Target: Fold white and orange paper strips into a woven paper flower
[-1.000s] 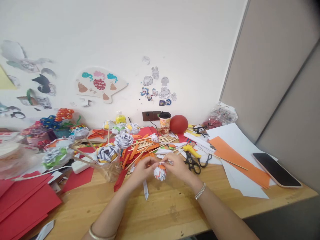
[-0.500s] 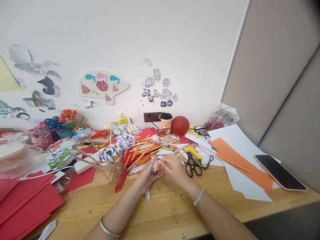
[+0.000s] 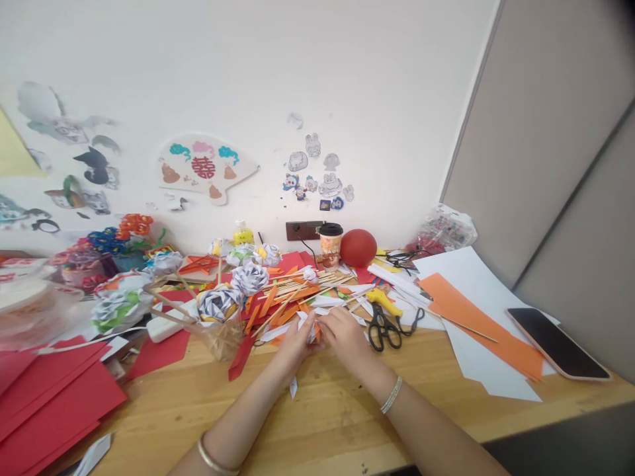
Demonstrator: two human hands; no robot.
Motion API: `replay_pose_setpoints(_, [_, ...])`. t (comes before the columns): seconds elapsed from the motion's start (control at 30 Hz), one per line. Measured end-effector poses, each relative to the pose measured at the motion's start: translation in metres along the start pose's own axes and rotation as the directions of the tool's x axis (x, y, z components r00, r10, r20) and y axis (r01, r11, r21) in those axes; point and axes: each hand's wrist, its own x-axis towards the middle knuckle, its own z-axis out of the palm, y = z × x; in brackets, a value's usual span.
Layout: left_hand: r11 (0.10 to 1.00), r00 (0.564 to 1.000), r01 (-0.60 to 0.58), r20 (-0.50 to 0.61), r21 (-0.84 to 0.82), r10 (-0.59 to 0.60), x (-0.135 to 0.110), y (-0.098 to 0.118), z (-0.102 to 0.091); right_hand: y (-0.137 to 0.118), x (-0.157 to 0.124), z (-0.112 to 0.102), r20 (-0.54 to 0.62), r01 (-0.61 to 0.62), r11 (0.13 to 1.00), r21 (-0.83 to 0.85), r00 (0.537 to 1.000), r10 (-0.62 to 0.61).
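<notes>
My left hand (image 3: 296,342) is closed around a small folded paper piece (image 3: 312,328) in white and orange, partly hidden by the fingers. From the other side my right hand (image 3: 344,335) pinches the same paper piece. Just beyond both hands lie folded orange and white paper strips (image 3: 292,311) and a bundle of thin wooden sticks (image 3: 285,285). Black-handled scissors (image 3: 384,328) rest to the right of my right hand. A narrow white paper strip (image 3: 294,387) lies on the table below my left wrist.
Paper roses (image 3: 218,304) stand in a clear cup (image 3: 223,340) left of my hands. Red paper sheets (image 3: 59,403) cover the left side. At right are orange paper (image 3: 483,324), white sheets (image 3: 471,363) and a phone (image 3: 558,344). A lidded paper cup (image 3: 330,248) and red balloon (image 3: 358,248) stand behind.
Both hands stay together on the paper piece, with small shifts of the fingers. The right hand has turned slightly, and more white paper shows above the left fingers.
</notes>
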Motion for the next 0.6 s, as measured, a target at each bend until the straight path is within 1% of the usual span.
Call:
replay_pose_setpoints(0.07, [1.0,0.999,0.0,0.051,-0.024,0.001,-0.001,-0.001,0.001,0.0,-0.001,0.001,-0.015,0.027,0.998,-0.054,1.0,-0.027])
replay_pose_setpoints(0.13, [0.999,0.998,-0.005,0.07,-0.045,0.008,-0.001,-0.003,0.001,-0.001,-0.001,0.002,-0.024,0.011,0.999,-0.047,1.0,-0.012])
replay_pose_setpoints(0.27, [0.997,0.999,-0.038,0.037,-0.066,0.04,0.001,-0.008,-0.001,-0.007,-0.001,0.0,-0.034,-0.096,0.988,0.118,0.994,0.101])
replay_pose_setpoints(0.43, [0.983,0.987,-0.158,-0.024,-0.097,0.156,0.006,-0.013,-0.006,-0.021,-0.002,0.0,-0.076,-0.134,0.946,0.297,0.984,0.163])
replay_pose_setpoints(0.5, [0.979,0.981,-0.193,-0.019,-0.061,0.192,0.006,-0.013,-0.007,-0.023,-0.002,0.0,-0.112,-0.153,0.93,0.336,0.973,0.2])
replay_pose_setpoints(0.6, [0.95,0.956,-0.29,-0.015,0.113,0.293,0.004,-0.013,-0.007,-0.02,-0.002,-0.001,-0.169,-0.17,0.927,0.333,0.957,0.236])
